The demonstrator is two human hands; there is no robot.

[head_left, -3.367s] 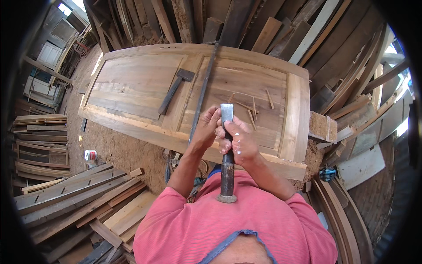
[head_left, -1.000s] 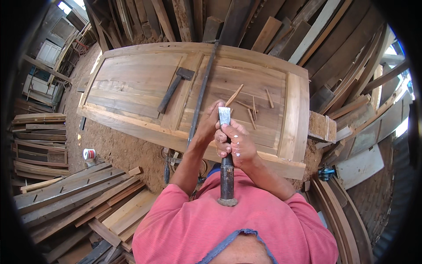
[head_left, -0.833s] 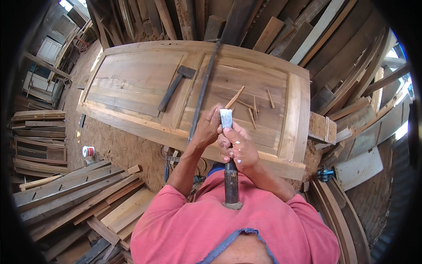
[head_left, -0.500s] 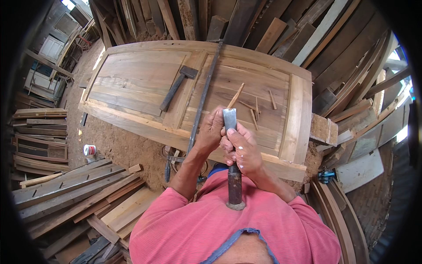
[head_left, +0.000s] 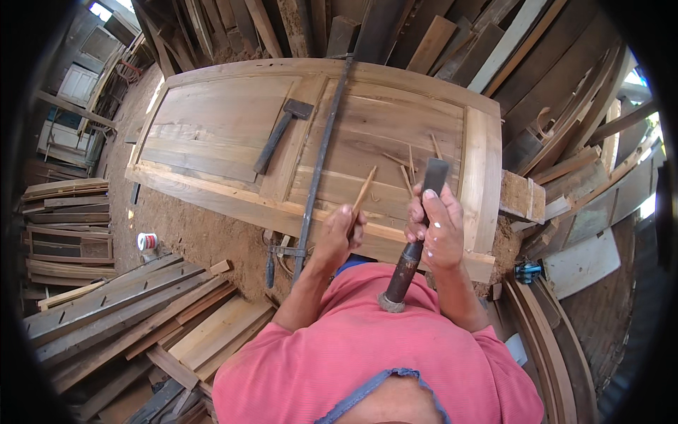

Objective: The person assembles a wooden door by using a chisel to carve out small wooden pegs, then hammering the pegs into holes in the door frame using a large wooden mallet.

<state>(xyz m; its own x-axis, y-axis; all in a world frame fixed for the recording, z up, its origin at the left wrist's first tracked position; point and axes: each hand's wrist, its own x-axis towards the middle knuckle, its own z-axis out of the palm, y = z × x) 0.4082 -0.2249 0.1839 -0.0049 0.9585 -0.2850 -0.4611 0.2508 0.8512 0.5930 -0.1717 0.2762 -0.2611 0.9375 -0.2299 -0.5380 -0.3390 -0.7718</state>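
My left hand (head_left: 339, 237) is closed around a thin pointed wooden stick (head_left: 364, 189), tip up. In my right hand (head_left: 436, 225) is a chisel (head_left: 436, 174), its wide metal blade upward and its dark handle (head_left: 404, 272) slanting down to my shirt. Blade and stick are apart. Both hands are over the near edge of a panelled wooden door (head_left: 212, 124) lying flat. On its right panel lie several thin wood slivers (head_left: 411, 161). A hammer (head_left: 282, 136) rests toward the door's middle.
A long metal bar clamp (head_left: 326, 145) crosses the door. Stacked boards (head_left: 120, 311) lie at the lower left, near a small white tub (head_left: 147, 242). Planks (head_left: 522, 78) lean behind and to the right. A curled shaving (head_left: 544, 121) shows before them.
My hands have moved apart: the chisel has gone right, the stick slightly down and left, away from the blade. A curled shaving now shows at the upper right.
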